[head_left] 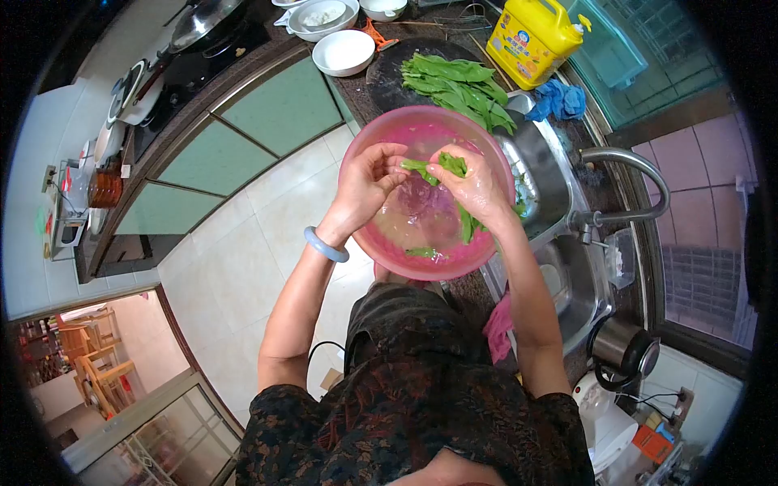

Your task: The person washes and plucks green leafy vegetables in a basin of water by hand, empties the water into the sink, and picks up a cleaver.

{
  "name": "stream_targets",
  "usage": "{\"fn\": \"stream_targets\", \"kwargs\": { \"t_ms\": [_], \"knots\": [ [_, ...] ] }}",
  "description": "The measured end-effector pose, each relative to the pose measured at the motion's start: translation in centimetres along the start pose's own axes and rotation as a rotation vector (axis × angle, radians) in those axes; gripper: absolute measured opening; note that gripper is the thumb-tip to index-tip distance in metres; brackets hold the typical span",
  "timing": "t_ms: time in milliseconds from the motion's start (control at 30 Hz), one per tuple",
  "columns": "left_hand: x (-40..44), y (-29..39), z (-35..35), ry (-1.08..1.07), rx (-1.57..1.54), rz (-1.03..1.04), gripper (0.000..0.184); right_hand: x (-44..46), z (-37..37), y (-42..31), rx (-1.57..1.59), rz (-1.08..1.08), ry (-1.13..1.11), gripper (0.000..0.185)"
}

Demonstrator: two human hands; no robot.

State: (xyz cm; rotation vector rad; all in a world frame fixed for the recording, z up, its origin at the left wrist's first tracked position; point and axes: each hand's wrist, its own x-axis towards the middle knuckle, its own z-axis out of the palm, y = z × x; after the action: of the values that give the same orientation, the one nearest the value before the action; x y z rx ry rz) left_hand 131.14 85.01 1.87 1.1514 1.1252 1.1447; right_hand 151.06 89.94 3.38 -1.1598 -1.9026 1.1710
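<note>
Both hands are over a pink plastic basin (362,219) with water in it. My right hand (472,188) is closed round some leafy greens (452,164), whose leaves hang down toward the water. My left hand (369,182), with a pale bangle on its wrist, has curled fingers at the stem end of the same greens and seems to pinch it. A loose piece of leaf (421,253) floats near the basin's front side. Beyond the basin, a pile of long green leaves (454,81) lies on a dark round board (385,77).
At the right is a steel double sink (559,174) with a curved faucet (648,174). A yellow jug (531,44) and blue cloth (557,100) stand behind it. White bowls (344,53) sit at the back; a kettle (620,348) and pink cloth (499,324) are nearer me.
</note>
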Motion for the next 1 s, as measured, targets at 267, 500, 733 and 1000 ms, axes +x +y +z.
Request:
{"fn": "stream_targets", "kwargs": {
  "t_ms": [267,500,733,1000],
  "knots": [
    [0.4,-0.3,0.7,0.057,0.062,-0.028,0.029,-0.9,-0.6,-1.1,-0.092,0.067,-0.031,0.017],
    [0.6,0.0,1.6,0.021,0.095,-0.007,0.029,-0.6,0.4,-0.4,-0.265,-0.074,-0.046,0.017],
    [0.8,-1.6,1.2,0.042,0.159,-0.003,0.033,-0.8,0.6,0.0,-0.389,-0.089,-0.073,0.013],
    [0.7,-2.4,1.2,0.021,0.444,0.006,0.037,-1.2,1.2,0.9,-0.477,-0.146,-0.135,0.016]
  ]
}}
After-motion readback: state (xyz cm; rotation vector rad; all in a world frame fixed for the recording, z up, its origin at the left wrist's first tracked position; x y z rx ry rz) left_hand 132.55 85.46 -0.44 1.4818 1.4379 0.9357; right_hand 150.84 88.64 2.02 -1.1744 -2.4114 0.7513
